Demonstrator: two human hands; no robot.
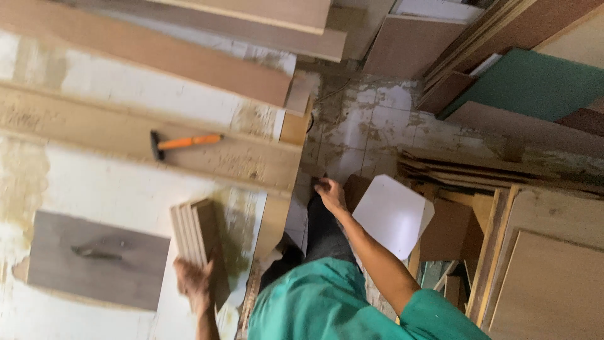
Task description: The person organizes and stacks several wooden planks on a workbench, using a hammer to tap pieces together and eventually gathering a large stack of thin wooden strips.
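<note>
**Stack of thin boards held at the table edge**

The left hand (194, 283) grips a stack of thin wooden boards (196, 236) from below, fingers wrapped round the lower end. The boards are light brown, flat and rectangular, several of them pressed face to face so that their pale edges show as close parallel lines; the stack stands tilted a little over the near edge of the table (113, 189). The right hand (329, 194) is stretched out away from the body, down toward the floor (371, 126), with its fingers curled; it seems to pinch a small dark thing, but what it is cannot be told. Just beside that hand a white panel (393, 214) leans among brown offcuts.

On the table, well apart from the stack, lies a hammer with an orange handle (182, 143), resting on a long pale plank (126, 135). Nearer the left hand a grey board (94, 258) lies flat on the stained white top
</note>
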